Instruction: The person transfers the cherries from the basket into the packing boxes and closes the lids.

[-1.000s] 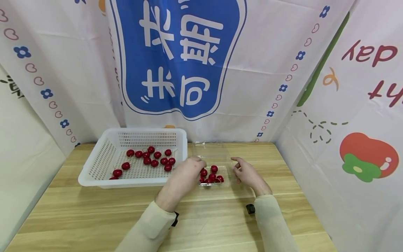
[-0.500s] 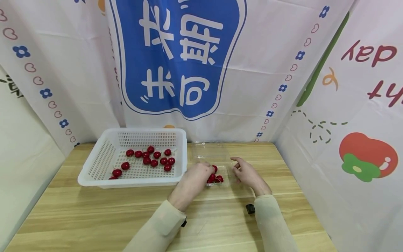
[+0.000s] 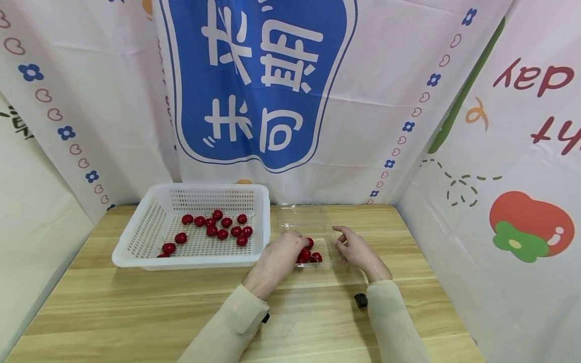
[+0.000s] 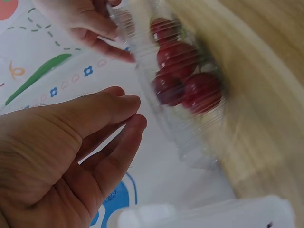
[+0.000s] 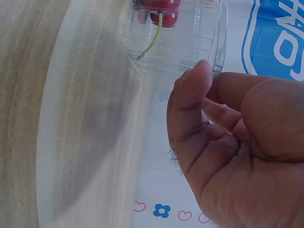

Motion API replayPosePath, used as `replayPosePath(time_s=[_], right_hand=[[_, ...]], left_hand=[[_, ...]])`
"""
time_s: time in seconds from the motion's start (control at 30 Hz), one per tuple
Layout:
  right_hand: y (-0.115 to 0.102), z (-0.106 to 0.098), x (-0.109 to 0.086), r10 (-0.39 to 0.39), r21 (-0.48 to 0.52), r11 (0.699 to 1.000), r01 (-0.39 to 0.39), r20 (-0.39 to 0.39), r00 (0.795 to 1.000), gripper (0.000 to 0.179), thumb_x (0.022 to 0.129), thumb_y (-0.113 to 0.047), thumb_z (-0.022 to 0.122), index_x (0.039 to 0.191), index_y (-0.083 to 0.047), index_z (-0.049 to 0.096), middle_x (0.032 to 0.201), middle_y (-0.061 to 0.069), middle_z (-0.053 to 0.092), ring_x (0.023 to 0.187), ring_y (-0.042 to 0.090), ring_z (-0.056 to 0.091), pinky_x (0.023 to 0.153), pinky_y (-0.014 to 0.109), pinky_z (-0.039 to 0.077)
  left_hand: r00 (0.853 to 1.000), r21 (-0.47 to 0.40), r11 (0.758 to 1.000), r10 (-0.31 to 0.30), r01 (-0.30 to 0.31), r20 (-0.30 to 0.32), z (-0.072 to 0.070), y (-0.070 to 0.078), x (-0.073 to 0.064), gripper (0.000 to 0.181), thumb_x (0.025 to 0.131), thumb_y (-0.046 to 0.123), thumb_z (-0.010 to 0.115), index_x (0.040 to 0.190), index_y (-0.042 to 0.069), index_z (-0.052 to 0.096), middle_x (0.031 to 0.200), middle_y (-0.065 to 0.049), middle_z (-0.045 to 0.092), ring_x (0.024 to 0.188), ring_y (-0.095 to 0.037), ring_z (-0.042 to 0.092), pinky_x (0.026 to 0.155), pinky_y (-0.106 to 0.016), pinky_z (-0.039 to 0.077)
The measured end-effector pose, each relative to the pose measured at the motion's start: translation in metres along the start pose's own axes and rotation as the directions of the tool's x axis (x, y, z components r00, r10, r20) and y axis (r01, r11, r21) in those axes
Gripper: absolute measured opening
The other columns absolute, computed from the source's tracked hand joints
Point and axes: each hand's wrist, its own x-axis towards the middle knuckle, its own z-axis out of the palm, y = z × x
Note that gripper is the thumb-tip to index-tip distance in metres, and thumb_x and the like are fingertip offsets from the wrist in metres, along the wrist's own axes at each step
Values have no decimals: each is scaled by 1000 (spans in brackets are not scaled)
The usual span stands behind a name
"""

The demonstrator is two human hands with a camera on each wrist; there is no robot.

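A clear plastic clamshell box (image 3: 325,247) lies on the table with its lid (image 3: 301,217) folded back, several red cherries (image 3: 316,257) inside. My left hand (image 3: 279,257) is over the left part of the box and hides some cherries in the head view. In the left wrist view its thumb and fingertips are close together, with nothing seen between them, beside the ribbed wall. Just right of the box is my right hand (image 3: 358,254), its fingers loosely bent and holding nothing. In the right wrist view its thumb (image 5: 197,83) overlaps the box's edge; I cannot tell if they touch.
A white perforated basket (image 3: 190,262) stands left of the box, with several cherries (image 3: 212,230) scattered on its floor. The wooden table (image 3: 150,312) ends at a printed curtain (image 3: 345,151) behind. Another printed cloth hangs along the right side.
My left hand has moved right and slightly toward me, from the box's left edge to over its cherries, with little motion in the last half second. The right hand has stayed in place.
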Motion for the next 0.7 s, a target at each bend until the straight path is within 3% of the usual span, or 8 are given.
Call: replayPosePath(time_s=[0.23,0.33,0.7], right_hand=[[-1,0,0,4,4,1000,-4,2,1000,56,122,-4,56,177,-1,44,118,22,71,70,27,69,70,47,69],[-1,1,0,4,0,1000,-4,2,1000,56,122,-4,56,177,-1,45,118,22,71,70,28,70,70,48,69],[0,1,0,2,9,1000,-2,2,1000,56,122,-4,56,177,-1,45,119,24,71,71,26,69,69,46,69]], left_hand=[[998,-103,995,-15,8,-65,-21,-6,-10,39,97,-19,79,127,5,85,128,-12,87,115,-31,87,98,-39,75],[995,-125,992,-15,2,-101,-31,-10,-15,37,97,-16,80,127,4,85,127,-14,86,115,-32,86,98,-41,75],[989,-164,983,-97,77,-115,-52,-43,-29,33,103,0,85,136,6,82,136,-14,85,127,-36,82,112,-51,70]])
